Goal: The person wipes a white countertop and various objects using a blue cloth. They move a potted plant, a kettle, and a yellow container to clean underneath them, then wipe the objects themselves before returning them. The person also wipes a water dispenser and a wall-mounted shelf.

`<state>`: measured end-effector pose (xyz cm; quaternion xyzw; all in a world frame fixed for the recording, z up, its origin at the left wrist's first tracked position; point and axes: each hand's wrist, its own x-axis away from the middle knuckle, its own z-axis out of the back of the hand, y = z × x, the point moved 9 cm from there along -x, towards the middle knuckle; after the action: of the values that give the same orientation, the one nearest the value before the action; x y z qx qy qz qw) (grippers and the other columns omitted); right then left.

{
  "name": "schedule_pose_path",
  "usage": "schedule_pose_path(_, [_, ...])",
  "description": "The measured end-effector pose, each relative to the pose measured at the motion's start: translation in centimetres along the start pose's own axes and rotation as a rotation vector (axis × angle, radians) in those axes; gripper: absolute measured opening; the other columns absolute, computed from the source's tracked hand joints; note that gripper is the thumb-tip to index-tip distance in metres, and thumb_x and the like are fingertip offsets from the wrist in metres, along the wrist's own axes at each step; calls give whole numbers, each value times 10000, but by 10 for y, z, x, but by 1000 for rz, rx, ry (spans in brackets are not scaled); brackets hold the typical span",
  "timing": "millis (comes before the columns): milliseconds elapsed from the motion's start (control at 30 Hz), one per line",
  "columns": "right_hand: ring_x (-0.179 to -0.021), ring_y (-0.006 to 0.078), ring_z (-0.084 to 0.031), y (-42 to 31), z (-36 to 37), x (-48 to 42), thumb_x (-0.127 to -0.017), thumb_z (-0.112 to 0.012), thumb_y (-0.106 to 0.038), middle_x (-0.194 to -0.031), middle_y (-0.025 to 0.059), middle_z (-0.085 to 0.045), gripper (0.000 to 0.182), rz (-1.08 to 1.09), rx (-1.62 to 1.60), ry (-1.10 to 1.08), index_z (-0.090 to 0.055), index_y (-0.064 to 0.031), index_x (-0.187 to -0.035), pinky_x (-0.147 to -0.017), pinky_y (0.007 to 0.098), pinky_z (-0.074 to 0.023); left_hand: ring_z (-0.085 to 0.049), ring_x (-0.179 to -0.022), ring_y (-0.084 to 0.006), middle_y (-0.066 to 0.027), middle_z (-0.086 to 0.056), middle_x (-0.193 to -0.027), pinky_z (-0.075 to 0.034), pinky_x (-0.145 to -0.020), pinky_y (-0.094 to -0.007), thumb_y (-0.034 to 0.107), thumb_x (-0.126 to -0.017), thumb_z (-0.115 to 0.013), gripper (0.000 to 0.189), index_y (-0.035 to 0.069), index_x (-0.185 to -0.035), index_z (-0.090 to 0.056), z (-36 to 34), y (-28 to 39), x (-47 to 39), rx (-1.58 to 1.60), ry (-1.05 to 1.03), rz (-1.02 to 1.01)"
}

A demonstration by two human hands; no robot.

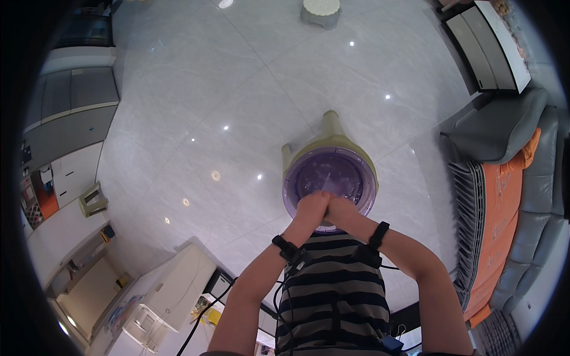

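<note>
My left hand point(312, 205) and my right hand point(342, 210) meet, fingers curled, above the near side of a round translucent purple plastic basin point(292, 201). Water point(323, 167) with bright ripples lies inside it. A pale streak point(327, 179) shows just beyond my knuckles; I cannot tell if it is falling water or part of something held. Between my wrists a small greyish patch is partly visible, and the palms are hidden. Under the basin stands an olive-green plastic stool point(330, 127), its legs spread on the floor.
Glossy grey tiles point(200, 102) surround the stool. A small round step stool point(320, 15) stands ahead. To the right is a grey leather sofa point(539, 187) with an orange cover point(498, 213). Cabinets point(71, 98) and another green stool point(93, 200) are left. Black cables point(207, 311) hang near my arms.
</note>
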<state>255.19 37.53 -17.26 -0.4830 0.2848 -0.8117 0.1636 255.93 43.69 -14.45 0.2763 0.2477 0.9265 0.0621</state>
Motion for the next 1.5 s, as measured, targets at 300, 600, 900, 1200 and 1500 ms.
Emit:
schedule_pose_path(300, [-878,357,-668,-10,7,14,-739,-697,-204,-910,181,-672,382,41,195,173,-534,-13,-1027,-727,447,-545,-654,-843,-374,-176,-679,-839,-528,-716,-462,183,-725,-680,195,72,-885,-670,-11,-10,0,5,-312,108])
schedule_pose_path(600, [-785,241,-647,-9,41,43,-719,-721,-186,-854,95,-643,348,85,-417,-12,-596,-70,-1022,-661,352,-542,-561,-1063,-372,-178,-468,-1260,-500,-865,-434,92,-704,-723,603,49,-1256,-485,63,31,42,147,55,-57])
schedule_pose_path(900, [-625,101,-538,-28,11,80,-797,-690,-163,-770,34,-562,214,-175,-1143,-766,-593,-69,-962,-468,220,-419,-472,-1210,-383,-173,-341,-1414,-455,-972,-456,132,-755,-686,612,164,-1329,-478,98,73,84,-83,390,-621])
schedule_pose_path(1200, [-631,119,-531,-34,4,71,-798,-712,-191,-760,11,-570,205,-189,-774,-598,-618,-49,-911,-511,247,-394,-596,-775,-239,-80,-523,-985,-515,-604,-324,151,-741,-631,435,164,-1167,-547,64,60,59,-175,218,-434])
schedule_pose_path(1500, [-835,364,-657,-17,7,40,-776,-702,-328,-886,215,-678,392,80,-217,-89,-655,-9,-1000,-751,428,-508,-662,-618,-259,-80,-592,-734,-518,-514,-354,118,-773,-608,135,93,-878,-527,31,40,31,-234,121,-146])
